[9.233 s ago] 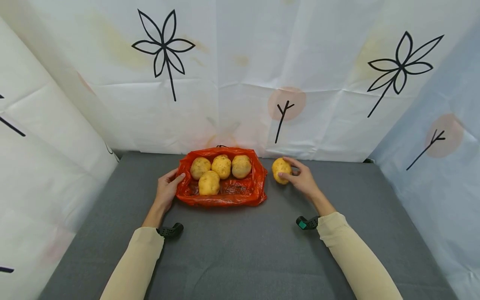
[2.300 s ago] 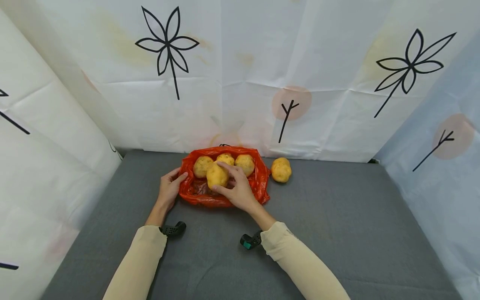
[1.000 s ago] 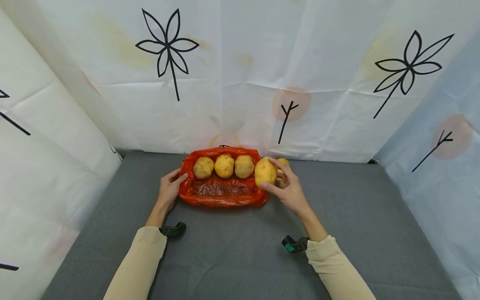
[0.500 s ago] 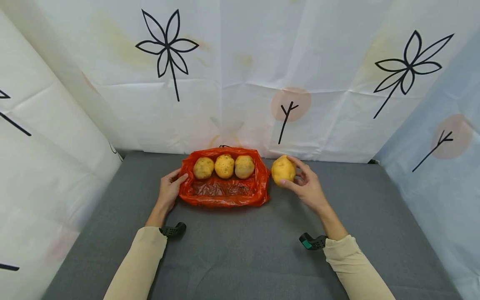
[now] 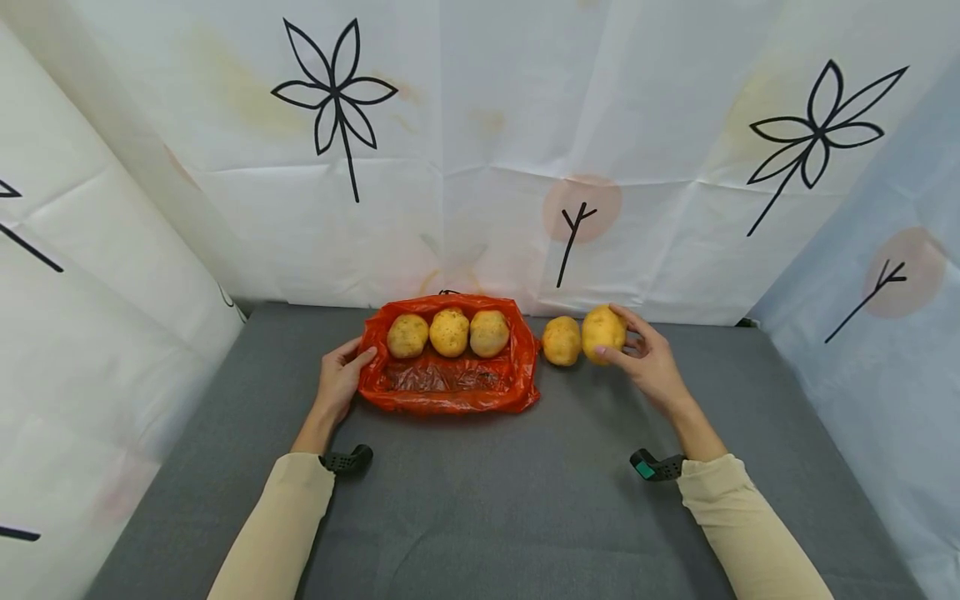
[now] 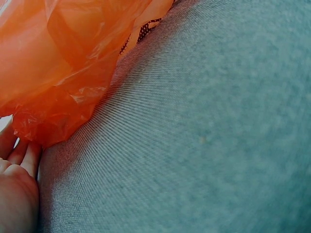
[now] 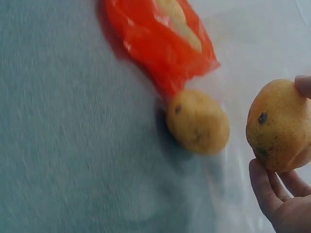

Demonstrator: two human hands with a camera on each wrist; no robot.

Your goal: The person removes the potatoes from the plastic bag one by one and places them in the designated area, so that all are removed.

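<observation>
My right hand (image 5: 651,363) holds a yellow potato (image 5: 603,335) between thumb and fingers, to the right of a second potato (image 5: 562,341) lying on the table. In the right wrist view the held potato (image 7: 279,125) shows a dark spot and looks raised off the cloth. At the left end of a red plastic bag (image 5: 442,403), my left hand (image 5: 337,385) grips the bag's edge, thumb on the near side. A row of 3 potatoes (image 5: 448,332) sits along the back inside the open bag. In the left wrist view, fingers (image 6: 30,158) touch the bag's outside; their tips are partly hidden.
A grey cloth (image 5: 480,517) covers the table. White printed curtains (image 5: 495,100) stand behind and at both sides, close behind the bag. Each wrist carries a black camera mount (image 5: 349,460).
The right hand lifted the front potato out of the bag and carried it right, past the potato that it had earlier set on the table. The left hand stayed at the bag.
</observation>
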